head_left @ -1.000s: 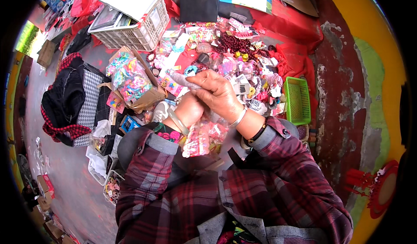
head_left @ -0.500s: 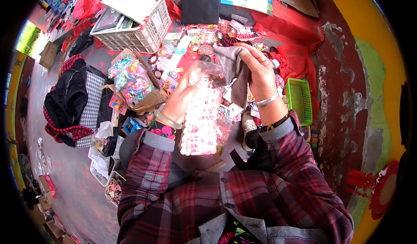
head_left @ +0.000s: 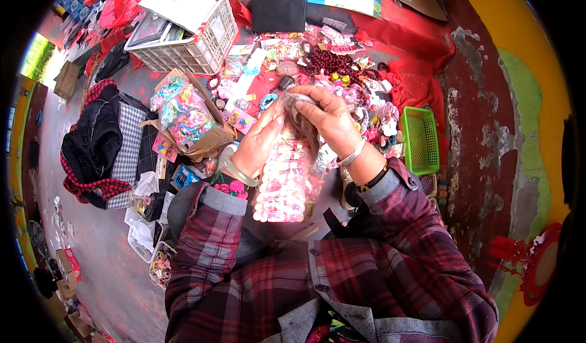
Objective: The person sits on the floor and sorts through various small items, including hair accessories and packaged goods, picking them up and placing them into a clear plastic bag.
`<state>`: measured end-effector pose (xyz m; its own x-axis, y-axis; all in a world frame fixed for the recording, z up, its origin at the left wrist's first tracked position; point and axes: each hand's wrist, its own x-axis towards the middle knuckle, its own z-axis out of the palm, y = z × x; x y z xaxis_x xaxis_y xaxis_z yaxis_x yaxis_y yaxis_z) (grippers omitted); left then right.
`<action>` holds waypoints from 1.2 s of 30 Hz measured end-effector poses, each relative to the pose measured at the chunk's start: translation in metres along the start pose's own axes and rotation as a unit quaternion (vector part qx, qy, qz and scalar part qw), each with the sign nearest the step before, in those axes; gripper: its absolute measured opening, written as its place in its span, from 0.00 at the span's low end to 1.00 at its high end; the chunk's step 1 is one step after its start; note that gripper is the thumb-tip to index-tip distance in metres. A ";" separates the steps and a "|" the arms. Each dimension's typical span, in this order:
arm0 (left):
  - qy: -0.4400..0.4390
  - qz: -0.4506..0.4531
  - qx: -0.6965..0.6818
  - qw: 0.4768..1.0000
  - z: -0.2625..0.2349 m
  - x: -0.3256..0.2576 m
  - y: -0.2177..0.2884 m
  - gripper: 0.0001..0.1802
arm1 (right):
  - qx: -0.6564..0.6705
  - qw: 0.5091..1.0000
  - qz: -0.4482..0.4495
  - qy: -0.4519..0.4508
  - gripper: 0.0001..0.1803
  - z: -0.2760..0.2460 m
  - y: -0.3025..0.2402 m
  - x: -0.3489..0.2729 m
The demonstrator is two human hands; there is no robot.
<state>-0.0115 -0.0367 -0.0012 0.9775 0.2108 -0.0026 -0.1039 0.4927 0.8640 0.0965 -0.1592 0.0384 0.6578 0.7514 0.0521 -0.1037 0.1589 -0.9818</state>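
My left hand (head_left: 253,150) is closed on a clear plastic pack (head_left: 281,190) filled with rows of small pink and white pieces, too glaring to make out their kind. The pack hangs in front of my body, its lower end toward me. In my right hand (head_left: 332,123) a grey cloth (head_left: 303,123) is bunched up, pinched between thumb and fingers. Both hands meet at the pack's top end, where the cloth lies against it. The fingers of my right hand partly hide that end.
Beyond my hands, dark red bead strings (head_left: 329,62) and small trinkets cover a red cloth. To the left stand a cardboard box (head_left: 204,141) of colourful packets and a white crate (head_left: 207,43). At right is a green basket (head_left: 421,141); a black case (head_left: 279,7) lies at the back.
My right hand has moved left and down, bringing the grey cloth from beside the pack onto its top end. The cloth hung loose before and is now bunched. My left hand keeps its hold.
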 end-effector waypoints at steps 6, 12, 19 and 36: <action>-0.003 -0.003 0.025 1.000 -0.003 0.000 -0.005 0.19 | -0.258 0.948 -0.176 -0.058 0.10 -0.007 0.001 0.005; 0.023 0.013 0.125 0.992 -0.005 -0.003 -0.011 0.18 | -0.373 0.872 -0.296 -0.111 0.14 0.002 -0.007 0.002; 0.043 0.031 0.344 0.937 -0.009 -0.002 -0.024 0.14 | -0.383 0.862 -0.330 -0.036 0.12 0.016 0.004 -0.006; -0.044 0.085 0.454 0.886 0.009 -0.009 -0.012 0.21 | -0.432 0.885 -0.112 0.130 0.08 -0.011 0.037 0.019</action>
<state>-0.0170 -0.0517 -0.0068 0.9765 0.1309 0.1713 -0.0995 -0.4314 0.8967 0.1134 -0.1465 0.0012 0.7511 0.5720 0.3297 0.5863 -0.3482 -0.7315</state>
